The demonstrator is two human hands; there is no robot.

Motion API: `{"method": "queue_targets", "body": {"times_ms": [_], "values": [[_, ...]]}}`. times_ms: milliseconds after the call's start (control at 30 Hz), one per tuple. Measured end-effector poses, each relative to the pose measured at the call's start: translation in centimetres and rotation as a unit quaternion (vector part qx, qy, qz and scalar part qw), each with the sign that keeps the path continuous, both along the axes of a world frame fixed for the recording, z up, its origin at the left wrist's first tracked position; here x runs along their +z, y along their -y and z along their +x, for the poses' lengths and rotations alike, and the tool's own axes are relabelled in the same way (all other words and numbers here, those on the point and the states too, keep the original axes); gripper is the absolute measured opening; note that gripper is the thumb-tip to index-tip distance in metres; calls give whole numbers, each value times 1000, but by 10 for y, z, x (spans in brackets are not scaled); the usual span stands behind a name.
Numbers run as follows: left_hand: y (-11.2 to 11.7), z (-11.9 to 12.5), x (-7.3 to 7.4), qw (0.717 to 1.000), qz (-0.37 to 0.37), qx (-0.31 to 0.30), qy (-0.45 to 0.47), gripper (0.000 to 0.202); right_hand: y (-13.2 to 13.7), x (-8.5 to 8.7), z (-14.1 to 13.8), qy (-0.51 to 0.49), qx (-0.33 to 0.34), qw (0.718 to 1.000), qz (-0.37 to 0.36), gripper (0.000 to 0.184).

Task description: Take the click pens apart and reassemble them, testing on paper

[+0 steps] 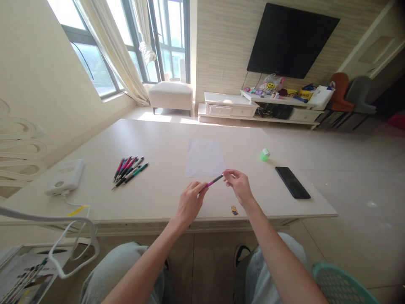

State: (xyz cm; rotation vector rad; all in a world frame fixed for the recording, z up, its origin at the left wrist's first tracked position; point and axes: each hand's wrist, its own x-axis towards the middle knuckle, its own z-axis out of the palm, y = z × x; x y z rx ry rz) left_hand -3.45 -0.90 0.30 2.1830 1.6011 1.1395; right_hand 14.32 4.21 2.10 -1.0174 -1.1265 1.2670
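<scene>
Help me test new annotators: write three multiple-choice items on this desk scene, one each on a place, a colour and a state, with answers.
1. Where does the black smartphone lie relative to the sheet of paper? A) left of it B) right of it C) on top of it

2. What colour is the pen between the left hand and right hand? A) pink B) green C) yellow

3. How are the other pens kept? A) in a cup B) in a box C) loose on the table

1 B: the smartphone lies apart, to the paper's right.
2 A: its barrel shows pink between the fingers.
3 C: they lie in a bunch on the tabletop.
</scene>
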Motion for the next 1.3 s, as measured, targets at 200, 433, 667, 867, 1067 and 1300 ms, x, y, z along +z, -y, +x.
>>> {"method": "queue_targets", "body": {"times_ms": [200, 433, 667, 867, 1067, 1300], "values": [[0, 2, -1, 1000, 1, -2, 0, 21, 0, -2, -1, 29, -7, 999, 23, 33], [0, 3, -2, 1000, -3, -3, 7, 21, 0, -4, -3, 19, -10, 1000, 7, 31], [1, 3, -1, 1000, -3, -11, 18, 21, 1, -6, -7, -5, -5, 1000, 28, 24], [1, 4, -1, 1000, -4, -11, 22, 21, 2, -9, -10, -74, -6, 997, -20, 23], [-1, 4, -1, 991, -72, -40, 107, 23, 4, -9, -13, -139, 43, 989, -35, 24], [-3, 3, 7, 929, -240, -150, 239, 35, 5, -5, -11, -176, 77, 981, -31, 18]]}}
